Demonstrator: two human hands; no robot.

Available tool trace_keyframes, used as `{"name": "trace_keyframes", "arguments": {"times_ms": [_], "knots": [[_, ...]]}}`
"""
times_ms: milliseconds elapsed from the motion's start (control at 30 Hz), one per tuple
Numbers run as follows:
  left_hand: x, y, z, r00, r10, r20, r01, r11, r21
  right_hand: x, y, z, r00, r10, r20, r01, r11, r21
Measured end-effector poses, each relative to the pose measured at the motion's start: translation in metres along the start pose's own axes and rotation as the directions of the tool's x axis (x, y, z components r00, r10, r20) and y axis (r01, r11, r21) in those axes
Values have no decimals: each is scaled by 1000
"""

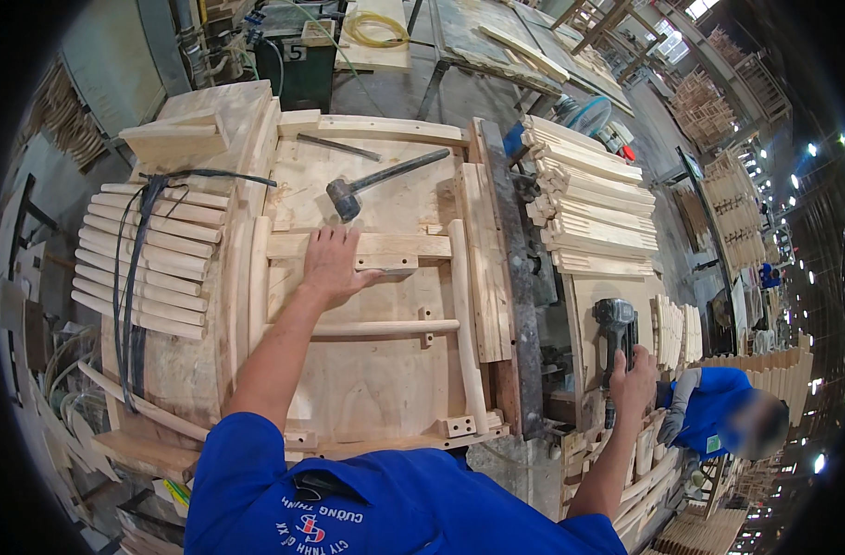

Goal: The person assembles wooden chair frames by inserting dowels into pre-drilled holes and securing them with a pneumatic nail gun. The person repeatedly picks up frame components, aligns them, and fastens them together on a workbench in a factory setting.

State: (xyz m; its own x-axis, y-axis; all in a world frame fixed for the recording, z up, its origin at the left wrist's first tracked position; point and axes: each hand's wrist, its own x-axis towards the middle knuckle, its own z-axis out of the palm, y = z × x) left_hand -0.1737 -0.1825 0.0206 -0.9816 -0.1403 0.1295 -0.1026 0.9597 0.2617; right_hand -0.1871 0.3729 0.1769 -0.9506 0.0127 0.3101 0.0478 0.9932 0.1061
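Observation:
My left hand [331, 266] lies with fingers stretched over the top rail [399, 245] of a wooden chair frame; its thumb extends along a small drilled block [385, 263] against the rail. The frame's two side posts [467, 324] are joined lower down by a round crossbar [385, 327]. Off to the right, my right hand [633, 377] is closed around a black nail gun [615, 319] beside the bench. Beyond the left hand, a dark-headed mallet [345, 198] rests on the jig board [302, 185], near a flat metal bar [337, 147].
Rounded sticks [149, 250] with black straps [134, 277] lie at left. Stacked slats [594, 199] stand beyond the bench's dark metal edge [520, 277]. A co-worker in blue [719, 398] is at the right. A yellow hose coil [376, 30] lies at the back.

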Motion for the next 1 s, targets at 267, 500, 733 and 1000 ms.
{"name": "trace_keyframes", "arguments": {"times_ms": [267, 500, 733, 1000], "knots": [[2, 9, -2, 1000, -27, -11, 26, 997, -69, 12, 37, 55, 985, -140, 100, 116, 969, 217], [-56, 87, 44, 906, -244, -345, 78, 899, -430, 7, -26, -16, 862, -334, 382, 217, 923, 319], [-171, 175, 1, 669, 290, 684, 695, -570, -438, -54, -192, -64, 302, -650, 698, 615, 692, 378], [-178, 142, 33, 659, 316, 683, 575, -797, -186, -40, -247, -19, 68, -523, 850, 662, 660, 354]]}}
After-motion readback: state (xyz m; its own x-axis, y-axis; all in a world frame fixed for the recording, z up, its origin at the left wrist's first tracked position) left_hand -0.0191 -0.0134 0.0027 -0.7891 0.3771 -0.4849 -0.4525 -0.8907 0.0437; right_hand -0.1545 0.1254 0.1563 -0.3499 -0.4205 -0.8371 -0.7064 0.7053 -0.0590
